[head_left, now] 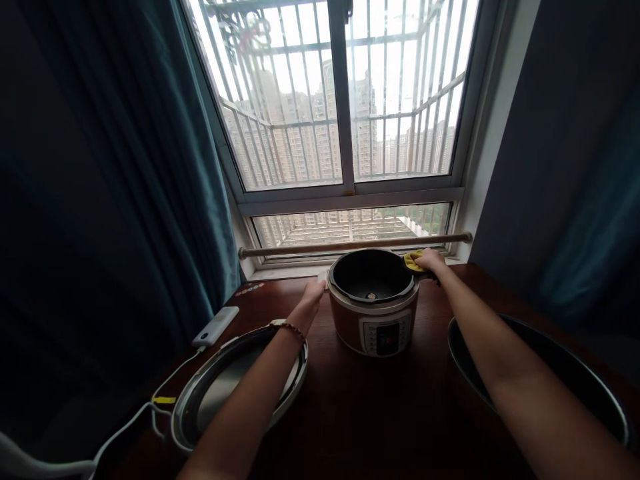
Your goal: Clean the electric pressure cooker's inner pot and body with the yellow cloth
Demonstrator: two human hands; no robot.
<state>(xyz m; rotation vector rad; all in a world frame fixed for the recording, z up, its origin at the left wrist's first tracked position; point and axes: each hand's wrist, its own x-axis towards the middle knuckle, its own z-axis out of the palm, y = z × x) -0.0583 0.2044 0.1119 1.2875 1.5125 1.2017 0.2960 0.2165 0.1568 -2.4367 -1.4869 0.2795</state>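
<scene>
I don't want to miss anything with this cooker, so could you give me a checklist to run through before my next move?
1. Cooker upright on the table: ok.
2. Lid off the cooker: ok, it lies on the table, partly behind the left forearm.
3. Left hand at the cooker: ok, it is at the left side handle, though the finger grip is unclear.
4. Yellow cloth in the right hand: ok, held at the cooker's right side.
5. Cooker unplugged: cannot tell, its plug is not visible.
6. Cooker cool: cannot tell from a picture.
</scene>
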